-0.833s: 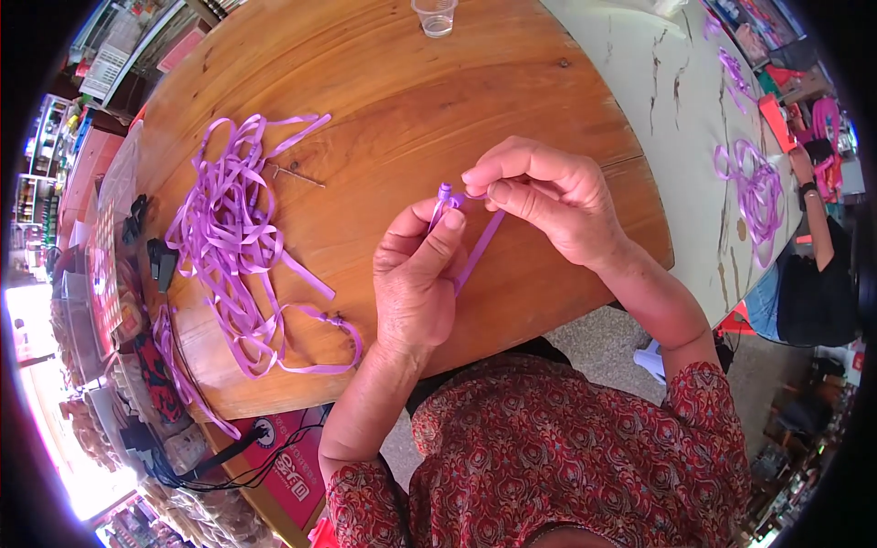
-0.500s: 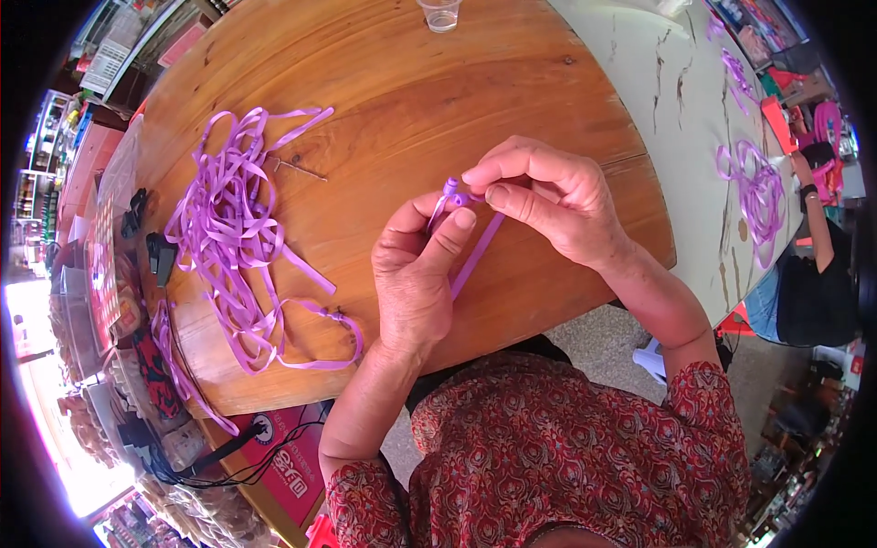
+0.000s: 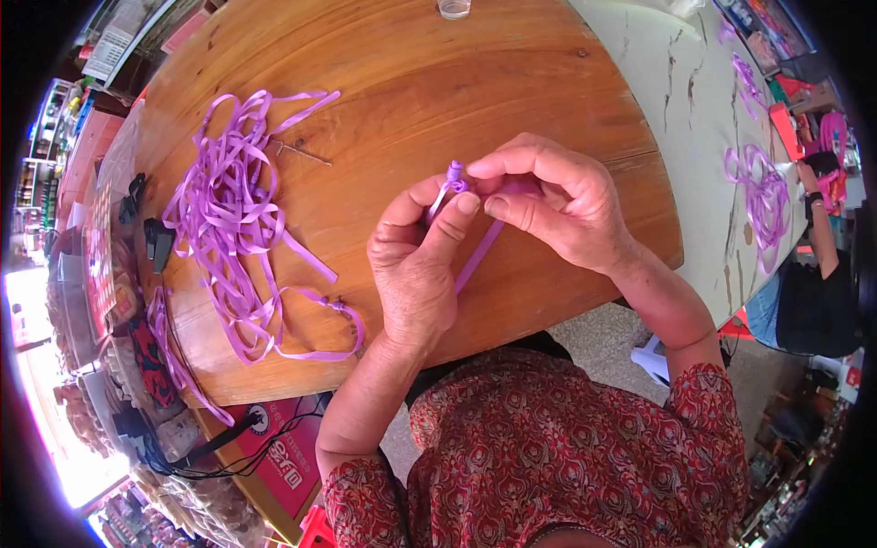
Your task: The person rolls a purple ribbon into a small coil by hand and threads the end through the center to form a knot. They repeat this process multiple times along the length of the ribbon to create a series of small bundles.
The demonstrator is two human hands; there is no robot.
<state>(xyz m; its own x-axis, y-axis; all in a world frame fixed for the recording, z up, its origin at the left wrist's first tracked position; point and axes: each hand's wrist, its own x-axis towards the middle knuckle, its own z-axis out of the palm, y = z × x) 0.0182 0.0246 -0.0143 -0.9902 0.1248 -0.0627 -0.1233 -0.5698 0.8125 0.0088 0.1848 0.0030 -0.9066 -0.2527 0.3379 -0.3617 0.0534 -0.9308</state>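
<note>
A flat purple ribbon (image 3: 479, 253) is stretched between my two hands, above the wooden table near its front edge. My left hand (image 3: 413, 274) pinches it between thumb and forefinger, where a small purple knot-like piece (image 3: 456, 175) stands up past the fingertips. Close by on the right, my right hand (image 3: 568, 205) is closed, thumb and forefinger near that piece, with a bit of the ribbon inside the fingers. The ribbon's lower length runs down behind the left thumb. Left of my hands lies a tangled heap of purple ribbons (image 3: 224, 215), some with small dark purple pieces on them.
The wooden table (image 3: 411, 110) bears a clear plastic cup (image 3: 454, 8) at its far edge and a thin wire-like stick (image 3: 304, 153) beside the heap. A marbled table (image 3: 662, 119) on the right holds more purple ribbons (image 3: 763, 205). Another person's arm (image 3: 825, 228) reaches over it.
My right fingers have shifted slightly around the ribbon. The small piece at my left fingertips now shows a ribbon loop below its upright stub. The whole view has shifted a little.
</note>
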